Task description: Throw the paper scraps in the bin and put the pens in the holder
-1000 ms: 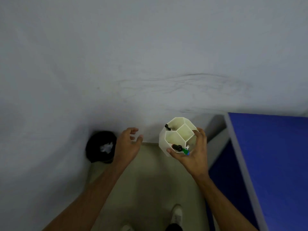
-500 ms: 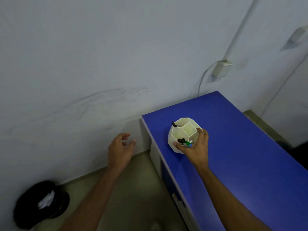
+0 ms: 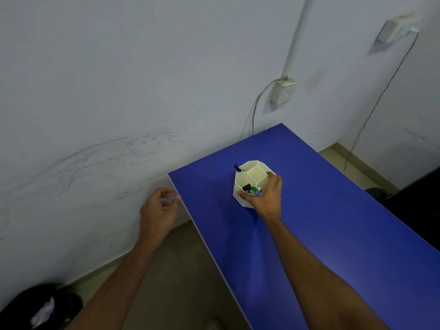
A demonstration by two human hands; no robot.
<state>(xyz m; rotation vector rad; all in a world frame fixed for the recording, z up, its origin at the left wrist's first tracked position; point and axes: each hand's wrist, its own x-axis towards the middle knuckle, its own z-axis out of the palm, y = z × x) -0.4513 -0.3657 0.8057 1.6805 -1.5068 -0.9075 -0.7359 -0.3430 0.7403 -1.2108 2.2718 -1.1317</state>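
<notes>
A cream honeycomb pen holder (image 3: pixel 247 179) stands on the blue table (image 3: pixel 321 222), near its far left part. Several pens (image 3: pixel 251 188) stick out of its near cell, and one black pen (image 3: pixel 237 167) out of a far cell. My right hand (image 3: pixel 266 197) grips the holder's near side and rim. My left hand (image 3: pixel 158 210) hovers empty, fingers apart, just off the table's left corner. A black bin (image 3: pixel 40 306) on the floor at bottom left holds white crumpled paper scraps (image 3: pixel 44 314).
A scuffed white wall runs behind. A socket box (image 3: pixel 283 90) with cables hangs above the table's far end. A dark object (image 3: pixel 414 198) lies beyond the table's right edge. Beige floor (image 3: pixel 185 282) shows between bin and table.
The view swung from the bin to the table. My right hand carried the holder over the table and it now rests on the top. My left hand followed to the table's corner.
</notes>
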